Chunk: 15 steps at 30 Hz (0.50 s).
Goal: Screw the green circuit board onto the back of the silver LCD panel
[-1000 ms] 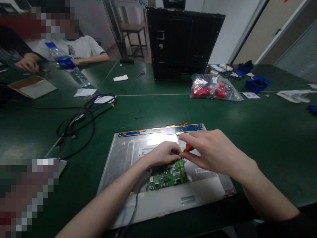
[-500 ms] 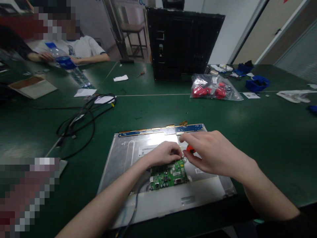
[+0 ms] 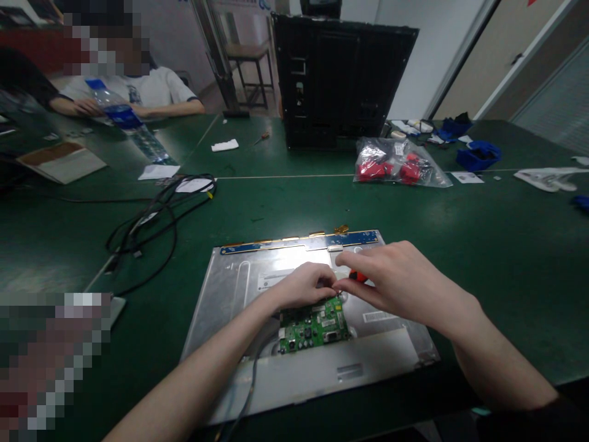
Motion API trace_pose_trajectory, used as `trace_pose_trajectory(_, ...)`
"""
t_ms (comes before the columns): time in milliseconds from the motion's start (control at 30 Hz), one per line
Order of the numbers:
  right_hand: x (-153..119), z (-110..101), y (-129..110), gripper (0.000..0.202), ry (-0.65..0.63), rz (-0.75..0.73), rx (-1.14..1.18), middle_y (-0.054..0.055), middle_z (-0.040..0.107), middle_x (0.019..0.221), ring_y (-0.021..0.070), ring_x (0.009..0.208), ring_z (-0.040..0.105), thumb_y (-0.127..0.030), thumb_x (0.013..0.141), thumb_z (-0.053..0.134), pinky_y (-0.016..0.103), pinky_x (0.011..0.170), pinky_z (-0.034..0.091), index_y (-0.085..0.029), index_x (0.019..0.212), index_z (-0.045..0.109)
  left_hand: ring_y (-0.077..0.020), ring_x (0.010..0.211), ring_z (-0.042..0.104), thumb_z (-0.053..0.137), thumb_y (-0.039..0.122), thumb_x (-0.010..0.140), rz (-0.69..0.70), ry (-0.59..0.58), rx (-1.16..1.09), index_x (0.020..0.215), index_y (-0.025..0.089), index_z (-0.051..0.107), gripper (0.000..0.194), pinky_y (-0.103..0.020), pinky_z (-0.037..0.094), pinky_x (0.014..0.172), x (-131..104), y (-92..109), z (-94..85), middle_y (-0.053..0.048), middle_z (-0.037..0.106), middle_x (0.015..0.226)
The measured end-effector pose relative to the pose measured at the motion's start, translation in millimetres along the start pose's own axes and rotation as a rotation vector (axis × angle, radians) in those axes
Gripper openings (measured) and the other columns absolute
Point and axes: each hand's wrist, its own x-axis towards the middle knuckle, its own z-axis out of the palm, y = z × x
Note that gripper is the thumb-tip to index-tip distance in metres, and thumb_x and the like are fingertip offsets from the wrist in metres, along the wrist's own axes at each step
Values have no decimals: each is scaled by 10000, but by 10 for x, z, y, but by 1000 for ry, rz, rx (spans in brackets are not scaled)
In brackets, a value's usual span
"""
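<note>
At the far left, a flat tan and white box (image 3: 64, 164) lies on the green table (image 3: 460, 245). Beside it, a water bottle (image 3: 124, 116) with a blue cap leans in front of a co-worker (image 3: 172, 86) in a white shirt. Nearer, black cables (image 3: 161, 199) lie in loose loops. Next comes a metal panel (image 3: 221, 307), flat on the table, with a blue strip (image 3: 359, 237) along its far edge and a grey cable (image 3: 254, 374) running over its near edge. The left hand (image 3: 308, 283) rests at the far edge of the green circuit board (image 3: 313, 325), fingers curled; whether they grip anything cannot be told. The board sits near the panel's middle. Beyond stands a large black screen housing (image 3: 340, 80). At the board's far right corner, the right hand (image 3: 391, 273) grasps a red tool (image 3: 358, 277), its tip hidden. Farther right are a clear bag (image 3: 400, 162) with red pieces and a blue container (image 3: 478, 156).
</note>
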Motion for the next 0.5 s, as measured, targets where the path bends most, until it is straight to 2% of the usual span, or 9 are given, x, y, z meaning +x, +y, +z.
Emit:
trace_pose_trajectory(133, -5, -10, -13, 108, 0, -29, 28, 21, 655, 870, 163, 701, 570, -256, 935, 486, 278, 544, 241, -194, 984, 560, -153, 708, 588, 636, 81, 772, 8, 10, -19, 763, 126, 687, 69, -217, 410, 647, -7, 2, 6, -1, 654, 729)
trace_pose_trajectory(300, -14, -27, -24, 162, 8, -26, 26, 35, 623, 918, 168, 709, 547, -202, 881, 493, 280, 540, 249, -173, 1035, 538, -157, 726, 602, 643, 94, 784, 13, 11, -41, 819, 124, 695, 69, -221, 424, 674, -10, -1, 19, -12, 674, 771)
trace_pose_trajectory(400, -7, -11, -21, 165, 14, -24, 3, 28, 620, 909, 166, 704, 553, -230, 900, 497, 275, 534, 242, -184, 1051, 543, -152, 710, 591, 636, 97, 782, 17, 7, -40, 789, 123, 693, 63, -217, 412, 658, -4, -7, 20, -5, 666, 744)
trace_pose_trajectory(500, 2, 13, -12, 235, 29, -7, -39, 17, 640, 901, 177, 708, 578, -342, 929, 523, 271, 534, 232, -214, 1126, 543, -143, 666, 559, 638, 132, 782, -6, -4, -5, 744, 131, 687, 63, -212, 382, 607, 1, -15, 14, 11, 639, 691)
